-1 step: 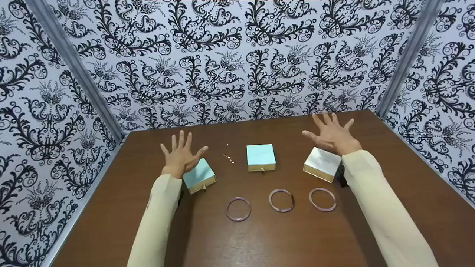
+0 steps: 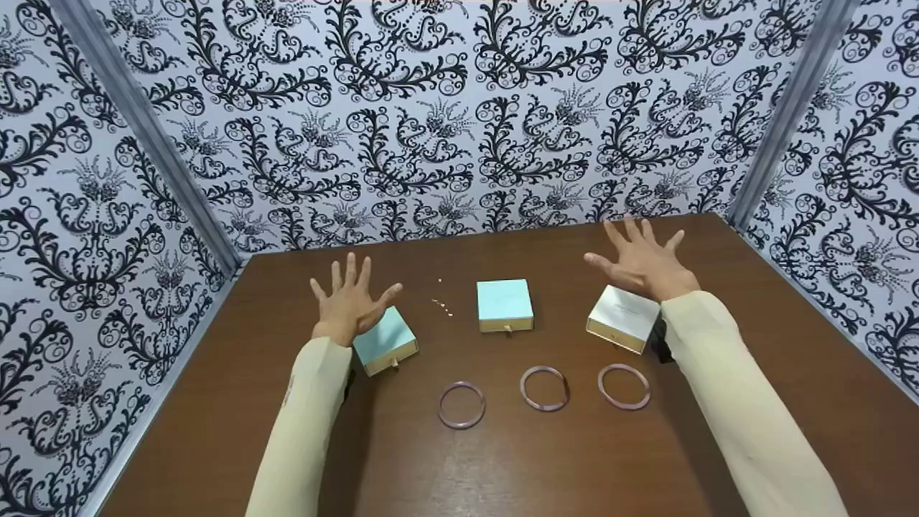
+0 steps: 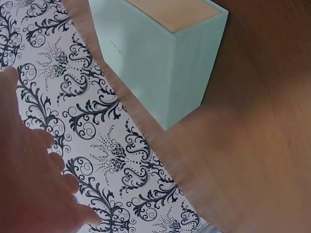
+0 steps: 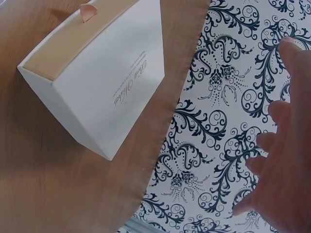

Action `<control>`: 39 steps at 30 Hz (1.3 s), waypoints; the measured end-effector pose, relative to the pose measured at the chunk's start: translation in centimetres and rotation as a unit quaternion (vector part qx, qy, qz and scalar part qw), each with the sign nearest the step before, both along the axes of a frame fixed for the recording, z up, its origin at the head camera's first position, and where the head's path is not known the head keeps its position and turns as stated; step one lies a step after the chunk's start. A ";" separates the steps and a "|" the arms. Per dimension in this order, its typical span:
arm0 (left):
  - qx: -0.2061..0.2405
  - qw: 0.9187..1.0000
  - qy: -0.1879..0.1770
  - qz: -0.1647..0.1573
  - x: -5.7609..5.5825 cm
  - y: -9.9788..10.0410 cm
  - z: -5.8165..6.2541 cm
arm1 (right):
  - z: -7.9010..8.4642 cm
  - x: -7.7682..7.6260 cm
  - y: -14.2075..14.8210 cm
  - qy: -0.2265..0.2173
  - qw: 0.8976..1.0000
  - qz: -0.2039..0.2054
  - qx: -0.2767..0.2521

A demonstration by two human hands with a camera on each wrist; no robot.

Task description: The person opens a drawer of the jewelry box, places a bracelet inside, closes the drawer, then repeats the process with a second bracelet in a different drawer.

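My left hand (image 2: 350, 305) is spread above a turquoise drawer box (image 2: 388, 340), hiding its left corner. The right hand (image 2: 642, 260), fingers splayed too, hovers behind a white drawer box (image 2: 623, 317), which carries printed lettering and a small ribbon pull (image 4: 88, 12). Between the hands sits another turquoise drawer box (image 2: 505, 301) with its tab toward me. Nearer to me lie three purplish bangles: a left bangle (image 2: 462, 405), a middle bangle (image 2: 544, 388) and a right bangle (image 2: 624, 386). Neither hand holds anything.
Everything stands on a brown wooden table (image 2: 531, 474). Small pale specks (image 2: 443, 306) lie between the two turquoise boxes. Walls of black-and-white scroll pattern (image 2: 445, 122) close off the back and both sides. A dark strap (image 2: 661, 341) shows at the right wrist.
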State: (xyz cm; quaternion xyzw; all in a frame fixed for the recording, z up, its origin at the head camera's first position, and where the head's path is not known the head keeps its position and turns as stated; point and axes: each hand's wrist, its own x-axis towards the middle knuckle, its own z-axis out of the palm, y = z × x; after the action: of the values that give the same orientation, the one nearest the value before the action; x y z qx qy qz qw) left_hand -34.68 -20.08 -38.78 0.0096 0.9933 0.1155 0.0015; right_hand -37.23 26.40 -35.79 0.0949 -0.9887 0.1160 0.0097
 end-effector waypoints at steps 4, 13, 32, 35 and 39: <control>-0.005 1.000 0.008 -0.008 0.0 0.4 0.1 | 0.0 0.1 0.1 -0.001 1.000 0.000 -0.003; -0.035 0.999 0.027 -0.020 0.6 0.6 0.0 | 0.2 0.4 -0.7 -0.008 1.000 0.001 0.004; 0.055 0.998 -0.023 -0.015 2.8 -0.9 -0.9 | -0.6 2.6 -4.7 0.015 0.998 0.053 0.002; 0.059 0.998 -0.025 -0.011 3.1 -1.3 -1.2 | -0.8 3.2 -5.6 0.009 0.998 0.065 0.001; 0.073 0.997 -0.025 -0.006 3.4 -1.9 -1.5 | -1.0 4.0 -7.0 0.013 0.997 0.082 -0.005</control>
State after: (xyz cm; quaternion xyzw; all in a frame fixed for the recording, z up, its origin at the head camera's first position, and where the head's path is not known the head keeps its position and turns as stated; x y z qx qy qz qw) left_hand -31.23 -21.97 -40.27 0.0126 0.9817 0.1882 0.0265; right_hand -33.19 19.36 -36.82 0.1773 -0.9767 0.1204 0.0136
